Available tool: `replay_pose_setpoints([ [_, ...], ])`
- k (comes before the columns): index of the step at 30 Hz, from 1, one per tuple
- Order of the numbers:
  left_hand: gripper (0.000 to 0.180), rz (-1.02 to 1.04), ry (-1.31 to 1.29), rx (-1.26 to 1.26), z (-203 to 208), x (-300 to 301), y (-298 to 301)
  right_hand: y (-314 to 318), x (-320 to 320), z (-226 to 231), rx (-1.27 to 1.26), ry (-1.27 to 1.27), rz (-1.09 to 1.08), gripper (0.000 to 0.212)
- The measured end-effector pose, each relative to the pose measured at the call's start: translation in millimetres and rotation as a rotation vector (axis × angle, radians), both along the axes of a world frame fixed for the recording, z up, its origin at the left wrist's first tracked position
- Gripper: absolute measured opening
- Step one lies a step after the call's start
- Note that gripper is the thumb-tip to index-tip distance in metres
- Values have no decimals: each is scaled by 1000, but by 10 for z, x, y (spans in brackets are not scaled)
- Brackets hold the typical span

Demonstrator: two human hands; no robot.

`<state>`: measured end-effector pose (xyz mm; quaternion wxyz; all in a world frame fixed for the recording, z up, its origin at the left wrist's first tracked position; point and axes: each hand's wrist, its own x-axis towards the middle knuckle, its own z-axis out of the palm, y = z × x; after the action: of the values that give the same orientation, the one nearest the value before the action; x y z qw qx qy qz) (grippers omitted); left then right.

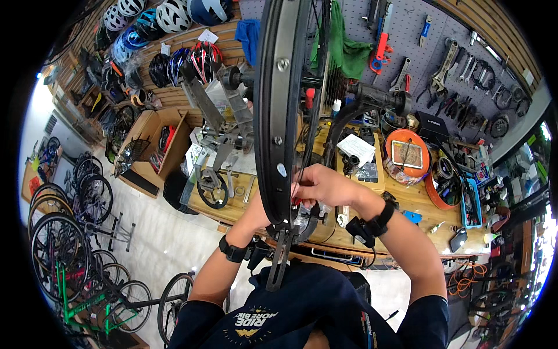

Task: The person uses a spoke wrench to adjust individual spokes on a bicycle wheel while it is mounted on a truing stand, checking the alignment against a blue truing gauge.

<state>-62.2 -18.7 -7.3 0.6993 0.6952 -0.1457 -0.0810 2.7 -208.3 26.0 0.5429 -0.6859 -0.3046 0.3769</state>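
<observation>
The work on the bicycle wheel is looking partway along, as a judgement: the metal stand (375, 94) is already carrying the wheel (281, 110) above the counter (407, 235), a cluster of sprockets (337, 84) is sitting at its centre, and spokes (312, 125) are running behind the right edge of its rim. What seems to be remaining is the handling at the lower part of the wheel, where both hands are meeting; no tyre is covering the visible stretch of rim, and how evenly the wheel is running is not showing. The right hand (326, 185) is reaching in from the right, its fingers (305, 190) drawing narrowly together just beside the rim, close to a small red piece (298, 202); whether they are pinching that piece or a spoke, I cannot tell. The left hand (260, 210) is disappearing behind the rim from the left, so I cannot tell how its fingers are closing. The wheel is standing upright and nearly edge-on, its axle lying crosswise between the arms of the stand and its hollow outer channel facing the wearer. The long axis of the visible rim is running from the top edge of the view down toward the wearer's chest, ending near a slotted metal arm (281, 256).
</observation>
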Motion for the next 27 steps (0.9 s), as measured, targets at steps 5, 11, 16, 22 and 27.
replay_pose_setpoints([
  [5, 42, 108, -138, 102, -136, 29, 16, -76, 145, -333, 350, 413, 118, 22],
  [11, 27, 96, -246, 124, 4, -67, 59, -154, 88, -313, 98, 106, -79, 23],
  [16, 31, -16, -177, 176, 7, 44, 170, -208, -73, -292, 123, 82, -261, 21],
  [22, 28, -98, -75, 431, 167, 214, 82, -354, -140, -309, 162, 124, -422, 15],
  [27, 29, -111, -207, 444, 221, 237, -26, -455, -225, -263, 109, 51, -468, 14],
])
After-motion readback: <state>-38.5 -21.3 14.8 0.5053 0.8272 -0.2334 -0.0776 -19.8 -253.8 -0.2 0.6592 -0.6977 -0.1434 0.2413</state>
